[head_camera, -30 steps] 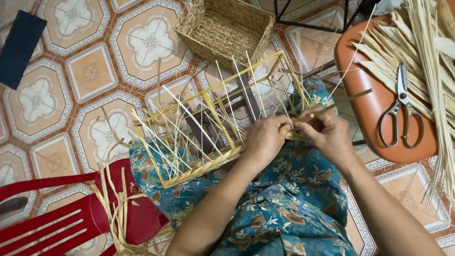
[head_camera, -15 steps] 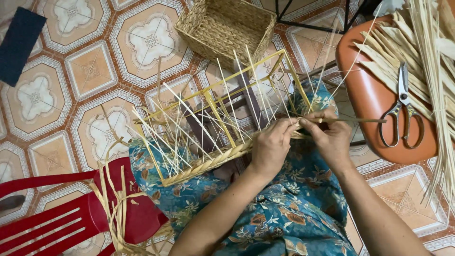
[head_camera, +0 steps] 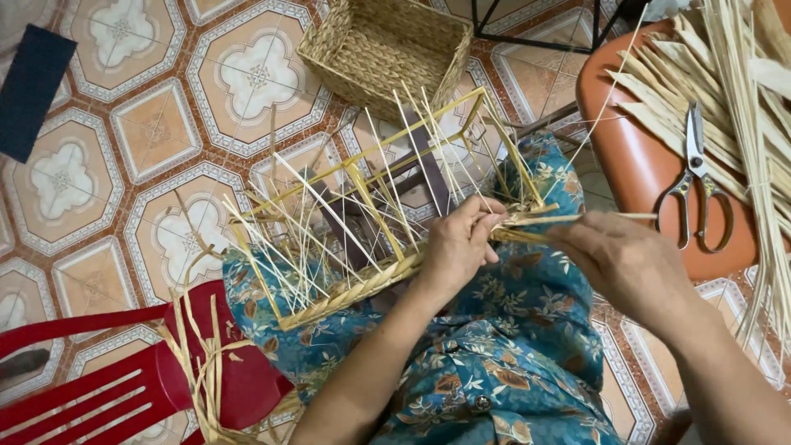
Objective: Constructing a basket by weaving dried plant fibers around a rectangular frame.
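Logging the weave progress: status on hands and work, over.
Left hand gripping braided rim of half-woven straw basket on yellow frame. Right hand pinching flat straw strand taut. Loose upright strands crowd the frame; nothing blocks.

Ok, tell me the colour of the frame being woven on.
Yellow: the wire frame shows best in the head view, with pale straw strands braided along its lower edge.

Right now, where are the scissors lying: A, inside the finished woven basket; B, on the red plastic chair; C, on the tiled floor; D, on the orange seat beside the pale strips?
D: the scissors lie on the orange seat next to the pale strips.
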